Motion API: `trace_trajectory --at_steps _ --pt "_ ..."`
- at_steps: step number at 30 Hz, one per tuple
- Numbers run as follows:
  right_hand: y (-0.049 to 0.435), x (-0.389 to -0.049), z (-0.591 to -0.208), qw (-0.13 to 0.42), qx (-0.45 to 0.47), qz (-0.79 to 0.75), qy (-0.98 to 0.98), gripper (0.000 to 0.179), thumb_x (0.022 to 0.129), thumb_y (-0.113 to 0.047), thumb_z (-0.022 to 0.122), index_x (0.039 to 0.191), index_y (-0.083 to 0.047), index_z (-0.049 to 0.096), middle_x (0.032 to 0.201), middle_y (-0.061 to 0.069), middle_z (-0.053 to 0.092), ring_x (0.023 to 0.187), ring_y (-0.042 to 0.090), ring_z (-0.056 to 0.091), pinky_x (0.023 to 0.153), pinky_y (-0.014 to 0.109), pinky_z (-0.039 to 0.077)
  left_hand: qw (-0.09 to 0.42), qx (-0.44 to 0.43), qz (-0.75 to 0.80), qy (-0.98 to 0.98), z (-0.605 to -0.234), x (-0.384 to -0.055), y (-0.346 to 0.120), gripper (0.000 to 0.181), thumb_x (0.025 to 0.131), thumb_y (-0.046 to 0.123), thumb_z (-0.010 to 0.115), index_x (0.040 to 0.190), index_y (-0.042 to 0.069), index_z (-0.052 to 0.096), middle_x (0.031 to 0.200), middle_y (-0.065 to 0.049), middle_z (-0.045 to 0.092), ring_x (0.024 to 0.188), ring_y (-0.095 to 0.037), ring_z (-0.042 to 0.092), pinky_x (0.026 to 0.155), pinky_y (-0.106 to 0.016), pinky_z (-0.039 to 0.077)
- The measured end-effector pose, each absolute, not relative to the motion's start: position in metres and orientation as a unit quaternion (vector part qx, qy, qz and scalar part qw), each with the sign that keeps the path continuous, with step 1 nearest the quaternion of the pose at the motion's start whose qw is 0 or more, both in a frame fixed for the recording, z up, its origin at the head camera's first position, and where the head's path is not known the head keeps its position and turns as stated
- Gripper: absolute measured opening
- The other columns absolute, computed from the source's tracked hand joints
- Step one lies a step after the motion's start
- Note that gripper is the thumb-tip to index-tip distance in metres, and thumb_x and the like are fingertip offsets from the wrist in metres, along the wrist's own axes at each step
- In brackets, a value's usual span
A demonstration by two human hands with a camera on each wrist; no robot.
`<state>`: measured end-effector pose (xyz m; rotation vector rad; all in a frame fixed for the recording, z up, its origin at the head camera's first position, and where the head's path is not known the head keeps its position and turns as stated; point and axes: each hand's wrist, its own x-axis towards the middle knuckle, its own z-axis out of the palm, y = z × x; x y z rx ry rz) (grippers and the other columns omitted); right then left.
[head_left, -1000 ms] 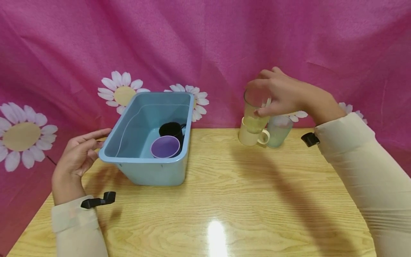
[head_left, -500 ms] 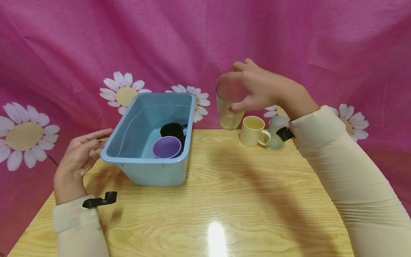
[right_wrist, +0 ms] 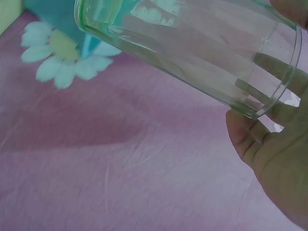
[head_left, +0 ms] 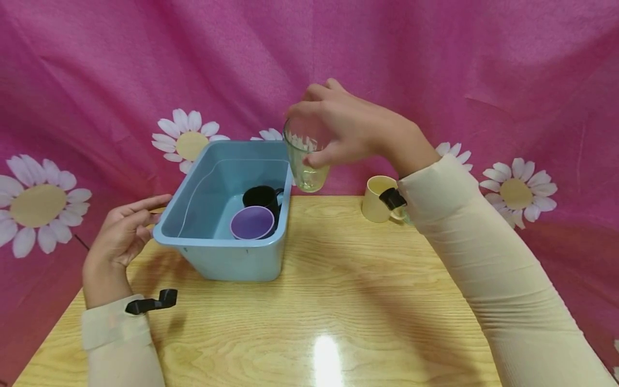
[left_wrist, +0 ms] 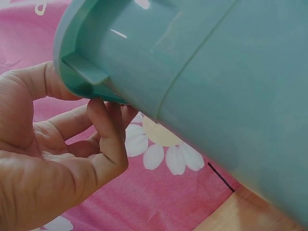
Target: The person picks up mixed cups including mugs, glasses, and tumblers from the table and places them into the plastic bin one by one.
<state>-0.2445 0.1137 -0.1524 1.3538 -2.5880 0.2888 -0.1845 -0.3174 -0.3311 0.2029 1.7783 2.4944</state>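
Note:
A clear, faintly green drinking glass hangs upright in the air by the blue tub's right rim. My right hand grips it near its mouth from above; in the right wrist view the fingers wrap the rim of the glass. At the tub's left side my left hand holds the rim, with curled fingers under the lip in the left wrist view. The tub stands on the table and contains a purple cup and a black mug, side by side near its right wall.
A cream mug stands at the table's back right. Beside it a frosted pale glass is mostly hidden by the right sleeve. A pink flowered cloth hangs behind the wooden table.
My right hand has carried the drinking glass leftward from above the cream mug to the tub's right rim. My left hand and the tub stay put.

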Motion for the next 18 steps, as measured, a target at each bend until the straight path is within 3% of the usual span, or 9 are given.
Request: trace_trajectory --at_steps 11,18 --pt "0.078 -0.247 -0.151 0.125 0.506 0.110 -0.846 0.058 0.082 -0.041 0.073 0.135 -0.020 0.065 0.130 0.002 0.058 0.112 0.023 0.041 0.087 0.038 0.036 0.035 0.060 0.810 0.582 -0.331 -0.187 -0.317 0.049 0.098 -0.014 0.037 0.119 0.005 0.077 0.106 -0.007 0.074 0.075 -0.018 0.072 0.069 -0.027 0.062" --pt "0.047 -0.248 -0.157 0.109 0.503 0.119 -0.849 0.060 0.084 -0.041 0.072 0.140 -0.023 0.062 0.127 -0.001 0.056 0.114 0.018 0.041 0.090 0.033 0.040 0.028 0.061 0.810 0.583 -0.330 -0.187 -0.321 0.048 0.098 -0.013 0.038 0.118 0.005 0.077 0.102 -0.007 0.075 0.074 -0.018 0.072 0.071 -0.029 0.062"
